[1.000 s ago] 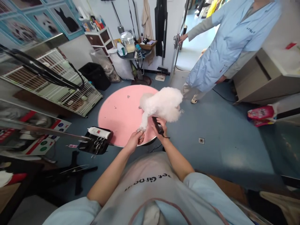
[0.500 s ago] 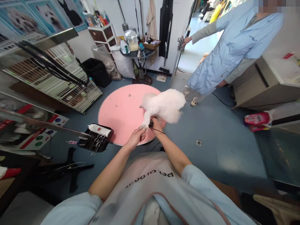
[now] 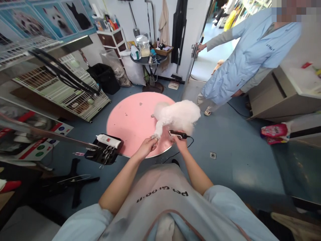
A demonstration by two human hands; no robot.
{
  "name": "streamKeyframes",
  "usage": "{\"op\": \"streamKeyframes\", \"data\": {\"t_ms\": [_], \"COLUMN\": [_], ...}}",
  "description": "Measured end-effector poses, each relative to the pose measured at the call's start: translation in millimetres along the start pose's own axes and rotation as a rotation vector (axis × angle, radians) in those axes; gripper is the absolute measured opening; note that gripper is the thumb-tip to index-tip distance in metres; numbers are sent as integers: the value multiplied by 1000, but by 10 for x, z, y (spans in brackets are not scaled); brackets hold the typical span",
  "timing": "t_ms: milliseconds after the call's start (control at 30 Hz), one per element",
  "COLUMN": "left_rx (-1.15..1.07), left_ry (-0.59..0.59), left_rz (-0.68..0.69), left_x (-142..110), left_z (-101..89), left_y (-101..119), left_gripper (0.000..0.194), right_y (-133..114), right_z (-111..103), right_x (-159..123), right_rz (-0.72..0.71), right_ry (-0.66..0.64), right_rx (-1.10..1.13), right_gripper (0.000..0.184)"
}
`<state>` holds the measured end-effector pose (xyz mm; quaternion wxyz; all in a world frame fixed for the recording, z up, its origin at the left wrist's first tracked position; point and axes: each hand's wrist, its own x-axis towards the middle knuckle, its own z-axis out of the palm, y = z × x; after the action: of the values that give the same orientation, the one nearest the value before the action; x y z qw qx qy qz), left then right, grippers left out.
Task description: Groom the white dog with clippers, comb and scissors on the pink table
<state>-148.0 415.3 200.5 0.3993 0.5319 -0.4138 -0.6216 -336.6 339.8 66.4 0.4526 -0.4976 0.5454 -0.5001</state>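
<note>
A small white fluffy dog [image 3: 178,115] stands on a round pink table [image 3: 130,120]. My left hand [image 3: 147,146] is closed around the dog's hind paw [image 3: 154,136] at the table's near edge. My right hand [image 3: 180,142] grips a black corded hair clipper [image 3: 178,134], held level just under the dog's belly. The clipper's cord hangs down past the table rim.
A black tray [image 3: 104,152] with scissors and a white tube hangs off the table's left side. A wire cage [image 3: 62,93] stands at the left. A person in a light-blue coat [image 3: 240,57] stands at the doorway beyond the table. Cabinets line the right.
My right hand has swung the clipper from pointing up at the dog's rear to lying level under its belly. The left hand stays on the paw. The view has shifted slightly.
</note>
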Motion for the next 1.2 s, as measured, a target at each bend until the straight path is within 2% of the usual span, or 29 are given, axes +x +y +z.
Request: {"op": "streamKeyframes", "data": {"t_ms": [67, 133, 233, 333, 567, 767, 900, 1033, 1133, 1200], "left_rx": [-18, -34, -74, -90, -74, -95, -64, -27, -4, -1], "left_ry": [-10, -14, -5, 5, -10, -69, -105, -157, -188, -189], "left_rz": [13, 25, 37, 48, 46, -20, -30, -19, -16, -10], "left_x": [13, 21, 22, 21, 52, 74, 94, 133, 151, 155], "left_z": [6, 8, 11, 15, 40, -47, -211, -339, -374, -377], "left_y": [-10, -9, 1, -2, -100, -114, -96, -50, -25, -23], "left_gripper": [38, 37, 36, 36, 34, 33, 31, 33, 35, 35], "right_y": [21, -16, -139, -245, -270, -325, -329, -389, -477, -518], "right_z": [-132, -221, -286, -295, -182, 72, 257, 370, 396, 400], "right_x": [-13, 30, 176, 376, 767, 750, 569, 412, 442, 516], "right_rz": [49, -8, -111, -134, -4, 94, 23, -22, -61, -79], "right_ry": [69, 74, -20, -113, -271, -405, -412, -310, -199, -180], "right_rx": [44, -53, -233, -334, -610, -698, -691, -636, -630, -663], "right_gripper": [42, 34, 26, 26, 27, 22, 19, 28, 25, 27]}}
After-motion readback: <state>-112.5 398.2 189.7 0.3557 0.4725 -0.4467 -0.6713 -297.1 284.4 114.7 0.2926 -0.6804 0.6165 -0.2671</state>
